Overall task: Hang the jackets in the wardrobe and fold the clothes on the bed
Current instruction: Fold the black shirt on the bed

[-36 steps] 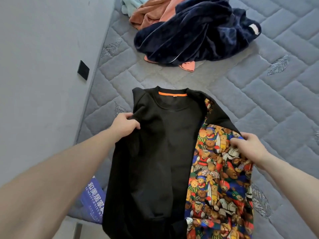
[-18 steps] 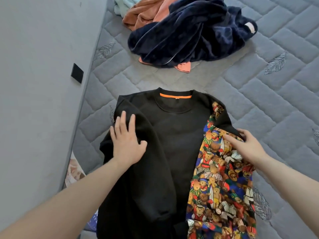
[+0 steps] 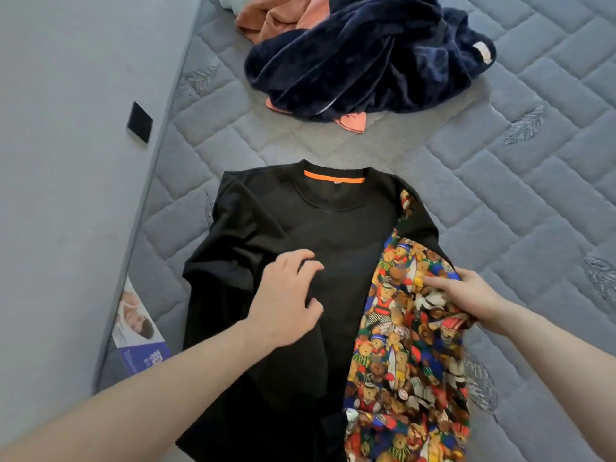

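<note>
Left hand (image 3: pixel 286 301) flat, fingers spread, pressing black sweatshirt (image 3: pixel 333 235) on mattress (image 3: pixel 500 195). Right hand (image 3: pixel 466 300) grip pinches bear-print panel (image 3: pixel 400 361).

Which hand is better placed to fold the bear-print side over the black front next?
Probably the right. The right hand already grips the bear-print panel at its outer edge, on that side of the black sweatshirt. The left hand rests on the black front, suited to holding it down.

Home bedroom, bare quilted grey mattress (image 3: pixel 500 201), heaped clothes (image 3: pixel 360 58), plain wall (image 3: pixel 66 161)
</note>
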`<state>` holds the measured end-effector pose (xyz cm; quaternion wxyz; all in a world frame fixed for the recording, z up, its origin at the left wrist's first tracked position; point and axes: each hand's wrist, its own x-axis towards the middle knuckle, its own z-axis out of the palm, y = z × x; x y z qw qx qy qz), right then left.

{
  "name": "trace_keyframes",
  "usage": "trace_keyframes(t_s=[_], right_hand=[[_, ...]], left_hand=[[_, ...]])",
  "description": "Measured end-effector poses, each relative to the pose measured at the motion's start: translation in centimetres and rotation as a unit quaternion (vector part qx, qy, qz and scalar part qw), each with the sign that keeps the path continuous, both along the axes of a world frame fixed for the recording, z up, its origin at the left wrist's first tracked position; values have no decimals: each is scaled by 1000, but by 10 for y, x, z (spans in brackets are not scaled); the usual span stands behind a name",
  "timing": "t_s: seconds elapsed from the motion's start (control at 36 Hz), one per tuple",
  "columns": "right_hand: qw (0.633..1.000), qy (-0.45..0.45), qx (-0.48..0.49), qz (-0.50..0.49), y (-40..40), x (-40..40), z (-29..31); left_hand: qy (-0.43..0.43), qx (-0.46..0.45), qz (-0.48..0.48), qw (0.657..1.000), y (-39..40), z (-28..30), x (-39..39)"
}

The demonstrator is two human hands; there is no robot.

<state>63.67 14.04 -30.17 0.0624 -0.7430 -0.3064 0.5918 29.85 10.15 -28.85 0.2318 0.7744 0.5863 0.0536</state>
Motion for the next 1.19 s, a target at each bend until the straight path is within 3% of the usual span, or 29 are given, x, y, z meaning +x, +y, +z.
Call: trace_keyframes(t_s=[0.08,0.17,0.31,0.39,0.47,0.64,0.75,0.83,0.89,0.97,1.08,1.19], right_hand=[[999,29,29,-12,-10,-12,3],[997,-19,77,-16,-23,-19,-2],[990,-130,39,40,-34,-12,-9],[989,-133,40,41,-33,-3,-13],[992,-103,68,28,-29,3,-12],[993,19,102,-54,-23,11,5],[985,110,76,-112,-35,1,8],[993,-16,107,-43,-54,-2,-3],[987,-111,112,-12,-63,0,-11],[985,-145,96,-20,-66,4,-18],[980,-144,138,-5,-50,6,-20],[975,-123,185,-9,-7,-3,-19]], left_hand=[[-53,-49,-57,996,-39,14,35],[-67,-161,-84,981,-81,18,73],[41,-344,-107,932,-132,4,129],[94,-386,-112,911,-151,-8,146],[153,-367,-122,909,-160,-15,149],[118,-337,-79,931,-163,-6,110],[175,-324,-66,927,-168,-2,64],[214,-361,-92,903,-163,-4,45],[185,-411,-90,888,-151,-2,48],[101,-442,-11,891,-124,3,63],[21,-274,144,951,-69,1,68],[9,-147,306,941,-3,-10,37]])
